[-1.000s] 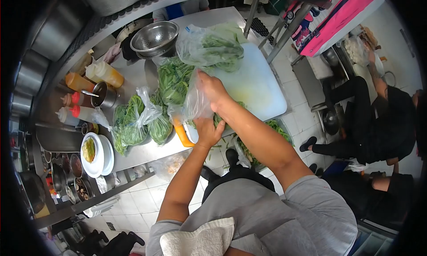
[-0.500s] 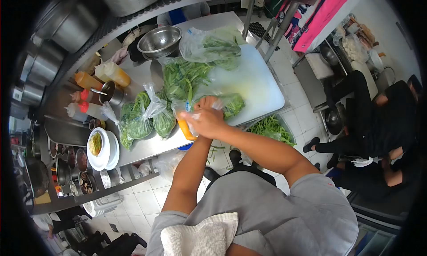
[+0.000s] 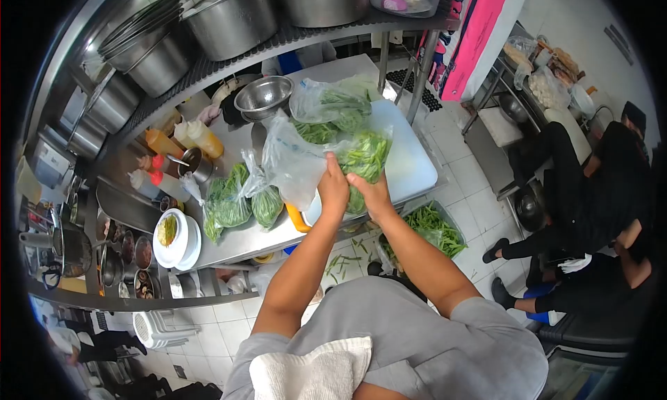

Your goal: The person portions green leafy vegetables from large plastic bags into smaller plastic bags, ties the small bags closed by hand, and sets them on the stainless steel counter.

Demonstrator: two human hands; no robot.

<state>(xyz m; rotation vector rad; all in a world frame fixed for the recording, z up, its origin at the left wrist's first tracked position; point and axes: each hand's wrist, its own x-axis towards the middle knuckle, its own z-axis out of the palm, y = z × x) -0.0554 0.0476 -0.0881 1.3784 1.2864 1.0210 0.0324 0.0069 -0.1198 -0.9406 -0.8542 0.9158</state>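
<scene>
In the head view, a clear plastic bag of cut green vegetables is raised above the counter, its loose top spread to the left. My left hand grips the bag near the neck. Around the filled lower part, my right hand is closed, with some fingers hidden by the bag. Behind it, another bag of greens lies by the white cutting board. Two knotted bags of greens, a larger one and a smaller one, rest to the left. An orange curved piece lies near the counter edge.
A metal bowl stands at the back. Squeeze bottles and stacked white plates are at left. Pots line the overhead shelf. A bin of greens sits below the board. People in dark clothes are at right.
My hands were together low at the bag's neck; now they are apart and the bag is lifted and turned, its filled end upward. The view has also shifted, showing more of the overhead shelf.
</scene>
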